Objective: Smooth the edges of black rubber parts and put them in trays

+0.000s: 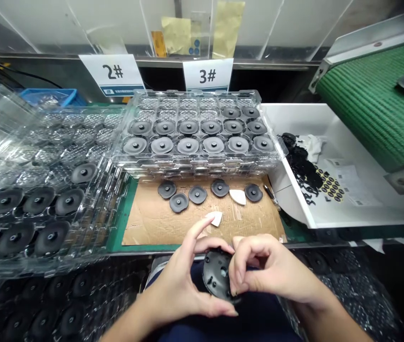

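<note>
My left hand (184, 280) and my right hand (262, 268) both grip one round black plastic disc (216, 275) in front of my lap, below the table edge. The left thumb and fingers wrap its left rim, with the index finger lifted. Curled right fingers pinch its right side. Several loose black discs (197, 194) lie on a brown cardboard sheet (159, 223) just beyond my hands. A small white piece (216, 218) and another white piece (238, 196) lie among them.
A stack of clear trays (197, 130) partly filled with discs stands behind the cardboard under the sign "3#". More clear trays (27, 204) with discs sit at the left near "2#". A white bin (330, 161) holds black scraps at the right, beside a green conveyor belt (376, 104).
</note>
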Demonstrator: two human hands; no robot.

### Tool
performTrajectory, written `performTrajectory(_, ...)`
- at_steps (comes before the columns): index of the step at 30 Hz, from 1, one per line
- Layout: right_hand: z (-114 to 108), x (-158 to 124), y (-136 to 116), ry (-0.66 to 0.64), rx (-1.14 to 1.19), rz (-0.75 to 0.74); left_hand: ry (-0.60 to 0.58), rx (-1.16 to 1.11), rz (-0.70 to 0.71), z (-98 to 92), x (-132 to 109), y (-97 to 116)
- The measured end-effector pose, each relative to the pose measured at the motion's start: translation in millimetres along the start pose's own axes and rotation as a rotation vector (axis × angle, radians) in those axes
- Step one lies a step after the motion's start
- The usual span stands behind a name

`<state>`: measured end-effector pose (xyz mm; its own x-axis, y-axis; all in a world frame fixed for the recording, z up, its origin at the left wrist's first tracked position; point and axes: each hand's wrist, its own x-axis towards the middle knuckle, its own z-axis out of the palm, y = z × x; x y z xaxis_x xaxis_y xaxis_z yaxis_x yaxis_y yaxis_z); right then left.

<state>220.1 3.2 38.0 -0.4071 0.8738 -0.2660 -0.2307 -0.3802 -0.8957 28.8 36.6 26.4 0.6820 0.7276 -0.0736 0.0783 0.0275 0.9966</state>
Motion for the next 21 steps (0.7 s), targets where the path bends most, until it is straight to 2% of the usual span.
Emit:
performTrajectory(3,1,4,4,-0.035,0.117,0.028,-0.015,-0.023,-0.025,-2.5,0,-3)
performTrajectory(9,2,3,13,0.075,0.171,0.085,-0.023,-0.038,0.003,-3.5,2,-10)
performTrajectory(16,-12,-5,27,0.192,0.117,-0.01,-0.039,0.027,-0.014,-6.1,3,-20)
performTrajectory(18,-18,-10,34,0.265,0.04,-0.034,-0.026,0.067,-0.027,-7.1,3,-25)
performTrajectory(21,-19,-18,41,0.392,-0.273,-0.081,0.047,0.058,-0.097,-5.0,4,-33)
